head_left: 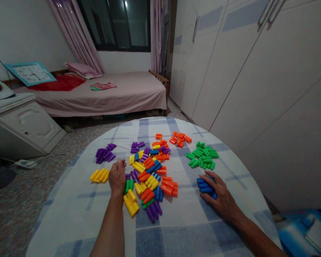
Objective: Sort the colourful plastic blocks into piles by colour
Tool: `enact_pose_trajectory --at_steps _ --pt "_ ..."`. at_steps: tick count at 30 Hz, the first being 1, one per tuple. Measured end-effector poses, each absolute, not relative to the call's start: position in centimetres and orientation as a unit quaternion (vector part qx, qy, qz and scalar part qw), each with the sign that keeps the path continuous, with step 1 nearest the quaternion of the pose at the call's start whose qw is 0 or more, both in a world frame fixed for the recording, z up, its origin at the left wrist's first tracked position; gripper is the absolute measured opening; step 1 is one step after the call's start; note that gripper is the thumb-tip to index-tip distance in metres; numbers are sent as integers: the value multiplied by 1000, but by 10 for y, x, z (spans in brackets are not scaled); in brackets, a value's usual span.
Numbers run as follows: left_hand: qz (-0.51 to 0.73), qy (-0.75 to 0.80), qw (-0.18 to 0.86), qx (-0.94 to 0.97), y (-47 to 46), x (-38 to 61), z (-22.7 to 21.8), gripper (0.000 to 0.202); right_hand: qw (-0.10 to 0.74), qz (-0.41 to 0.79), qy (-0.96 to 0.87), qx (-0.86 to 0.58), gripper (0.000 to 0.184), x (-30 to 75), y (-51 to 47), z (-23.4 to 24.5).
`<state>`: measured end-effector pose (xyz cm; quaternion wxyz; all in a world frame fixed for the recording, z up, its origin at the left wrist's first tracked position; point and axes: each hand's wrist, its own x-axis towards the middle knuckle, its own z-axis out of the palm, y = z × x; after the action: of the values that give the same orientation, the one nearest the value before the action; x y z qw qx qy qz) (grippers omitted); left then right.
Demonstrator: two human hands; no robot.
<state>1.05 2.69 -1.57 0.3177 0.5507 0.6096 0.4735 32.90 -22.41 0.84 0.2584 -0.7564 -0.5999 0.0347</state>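
My right hand [216, 191] is at the right of the table, its fingers curved over a small cluster of blue plastic toy blocks [206, 187]; how firmly it grips them is partly hidden. My left hand [118, 176] is closed at the left side of a mixed pile of tube-shaped plastic blocks [149, 164] in yellow, orange, purple, blue and green. What its curled fingers hold, if anything, is hidden. Beside that hand lie yellow blocks [100, 175], with purple blocks [105, 153] just beyond. Green blocks [202, 156] form a group above my right hand.
Orange blocks [180, 139] lie near the far edge of the round table, whose checked cloth [182, 232] is white and blue. A bed [128, 89] stands beyond, a white cabinet [24, 125] at left, and a tall wardrobe [243, 78] at right.
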Motion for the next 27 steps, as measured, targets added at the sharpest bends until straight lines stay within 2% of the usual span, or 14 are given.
enact_pose_trajectory --at_steps 2,5,10,14,19,27 --pt "472 609 318 552 27 11 -15 56 254 58 -623 -738 46 332 -219 9" --pt "466 611 320 554 26 11 -13 58 259 70 -659 -703 57 344 -217 12" --pt "465 612 318 555 25 11 -11 57 343 16 -573 -744 60 386 -205 16" --pt "465 613 318 554 24 11 -11 57 278 24 -511 -813 79 426 -177 -1" --pt "465 610 318 558 22 12 -7 59 257 5 -521 -814 72 441 -139 -21" --pt "460 613 320 557 22 11 -8 60 265 44 -587 -764 86 424 -120 -8"
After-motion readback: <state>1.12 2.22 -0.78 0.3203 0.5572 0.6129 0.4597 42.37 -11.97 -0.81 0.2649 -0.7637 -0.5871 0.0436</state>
